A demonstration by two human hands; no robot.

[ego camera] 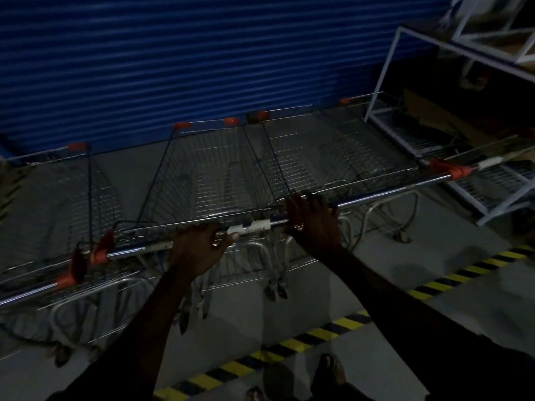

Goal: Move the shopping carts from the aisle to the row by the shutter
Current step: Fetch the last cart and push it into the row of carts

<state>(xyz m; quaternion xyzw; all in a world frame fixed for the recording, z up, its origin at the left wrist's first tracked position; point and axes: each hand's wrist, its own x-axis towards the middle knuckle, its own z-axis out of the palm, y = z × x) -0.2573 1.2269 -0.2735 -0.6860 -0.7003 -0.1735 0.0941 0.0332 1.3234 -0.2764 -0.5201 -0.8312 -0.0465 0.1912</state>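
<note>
The light is poor, and my sleeves and the floor near my feet (333, 371) sink into shadow, with only the yellow-and-black floor stripe (292, 344) running clearly across below my arms. My left hand (199, 250) is closed around the chrome handle bar (376, 195) of the shopping cart (211, 180) in front of me, fingers curled over the top and thumb lying along the bar toward a pale label (250, 227). My right hand (312, 221) sits just on the other side of that label, wrapped over the same bar, though I cannot tell how tightly its fingers close underneath. The bar runs at a slant from an orange end cap (97, 257) on my left to another orange cap (451, 170) on my right. The wire basket beyond my hands looks empty. A second cart's handle (29, 293) is cut off at the left edge, and its basket is too dim to read. More carts stand side by side to the right, their wheels blurred below. All of them face the blue shutter (202, 62), their front corners close to it. A white metal frame (390, 82) stands at the far right, partly out of view.
</note>
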